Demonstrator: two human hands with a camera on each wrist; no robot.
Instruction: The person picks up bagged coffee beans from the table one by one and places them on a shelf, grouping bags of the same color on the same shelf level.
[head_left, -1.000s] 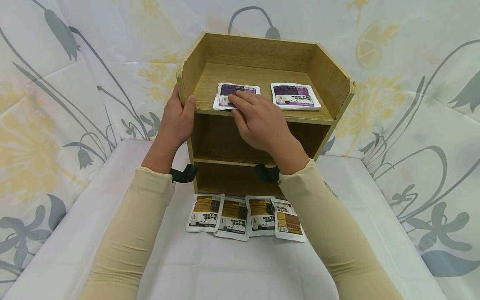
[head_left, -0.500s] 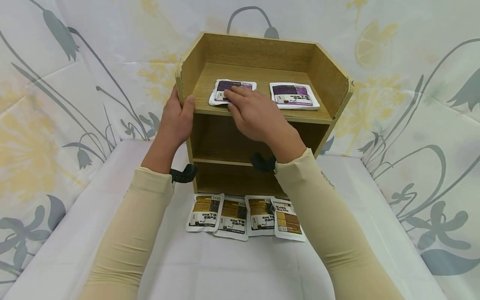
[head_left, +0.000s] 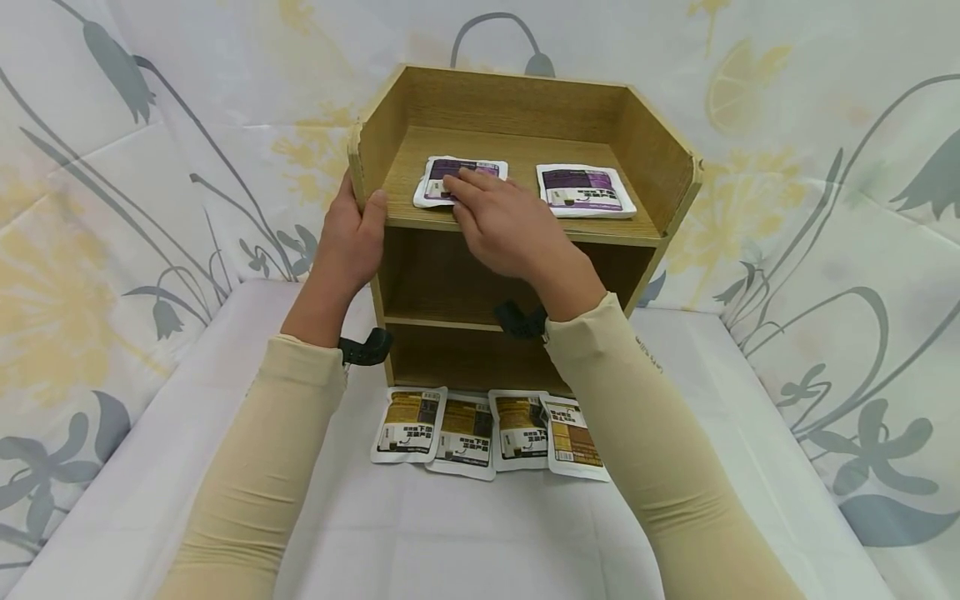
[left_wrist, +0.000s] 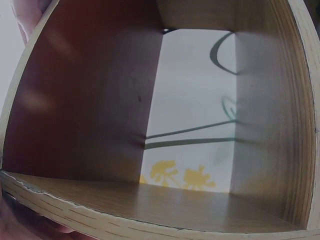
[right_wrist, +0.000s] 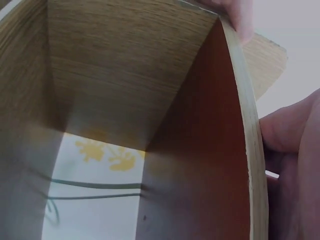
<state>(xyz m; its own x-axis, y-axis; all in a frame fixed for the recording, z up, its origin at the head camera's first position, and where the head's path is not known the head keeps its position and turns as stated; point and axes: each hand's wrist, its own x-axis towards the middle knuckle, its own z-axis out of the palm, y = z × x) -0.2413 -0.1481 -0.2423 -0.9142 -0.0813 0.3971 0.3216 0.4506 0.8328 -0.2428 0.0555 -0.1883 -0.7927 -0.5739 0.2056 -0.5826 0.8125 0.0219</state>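
A small wooden shelf unit [head_left: 517, 235] stands on a white cloth. My left hand [head_left: 352, 233] grips its left side panel, thumb at the front and the other fingers mostly hidden behind the panel. My right hand [head_left: 506, 221] rests extended fingers on a purple-and-white packet [head_left: 435, 182], which lies flat on the left part of the top board and is partly covered. To the right lies a second purple-and-white packet [head_left: 585, 190], apart from the hand. Both wrist views look into a shelf compartment, its wooden wall [left_wrist: 272, 110] and upper board [right_wrist: 125, 55] showing.
Several brown-and-white packets [head_left: 408, 425] lie in a row, some overlapping, on the cloth before the unit. Raised walls bound the top board at the back [head_left: 517, 104] and sides. Flower-patterned cloth [head_left: 757, 125] hangs behind and beside it.
My right hand and the packet under its fingers have shifted left and slightly toward the back of the top board. My left hand keeps its hold on the panel.
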